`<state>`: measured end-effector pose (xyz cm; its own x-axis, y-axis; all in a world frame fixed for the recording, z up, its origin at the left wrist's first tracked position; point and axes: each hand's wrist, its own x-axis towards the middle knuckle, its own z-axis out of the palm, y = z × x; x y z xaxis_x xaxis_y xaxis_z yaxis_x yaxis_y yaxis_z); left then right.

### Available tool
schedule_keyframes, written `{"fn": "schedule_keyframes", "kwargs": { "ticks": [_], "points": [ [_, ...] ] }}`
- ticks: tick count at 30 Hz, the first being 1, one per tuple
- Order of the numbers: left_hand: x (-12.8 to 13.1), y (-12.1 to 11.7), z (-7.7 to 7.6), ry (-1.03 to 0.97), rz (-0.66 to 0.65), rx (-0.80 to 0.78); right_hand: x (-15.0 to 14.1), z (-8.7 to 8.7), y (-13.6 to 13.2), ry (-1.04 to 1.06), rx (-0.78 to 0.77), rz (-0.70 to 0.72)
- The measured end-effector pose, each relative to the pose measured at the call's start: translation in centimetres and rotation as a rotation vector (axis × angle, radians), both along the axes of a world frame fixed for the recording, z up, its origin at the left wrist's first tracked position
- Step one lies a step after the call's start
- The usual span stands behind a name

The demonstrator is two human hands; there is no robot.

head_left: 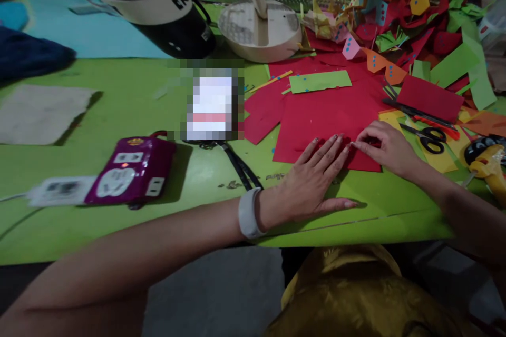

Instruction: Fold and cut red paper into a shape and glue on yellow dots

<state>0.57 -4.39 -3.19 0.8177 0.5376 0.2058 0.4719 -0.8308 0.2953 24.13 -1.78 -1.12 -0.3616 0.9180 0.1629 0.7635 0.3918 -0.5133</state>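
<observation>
Flat on the green counter (209,174), the red sheet (324,121) is pressed near its front edge by the left hand (302,184), opened out, nothing gripped. At that edge, the right hand (389,150) is drawn nearly to a pinch; whether paper is caught cannot be told. Creasing could be caused by uneven pressure; the scissors (430,139) could be knocked by the right forearm.

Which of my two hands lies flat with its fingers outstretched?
The left hand, with the grey wristband, its fingers reaching onto the red sheet. The right hand has bent fingers and no wristband.
</observation>
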Motion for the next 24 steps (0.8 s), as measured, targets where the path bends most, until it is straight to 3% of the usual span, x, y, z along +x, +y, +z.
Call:
{"fn": "schedule_keyframes", "kwargs": {
  "ticks": [12,24],
  "points": [
    [0.1,-0.1,0.5,0.122,0.025,0.066,-0.4,0.9,0.1,-0.016,-0.116,-0.014],
    [-0.4,0.1,0.0,0.066,0.002,0.119,0.3,1.8,0.3,-0.089,-0.179,-0.050]
  ]
}}
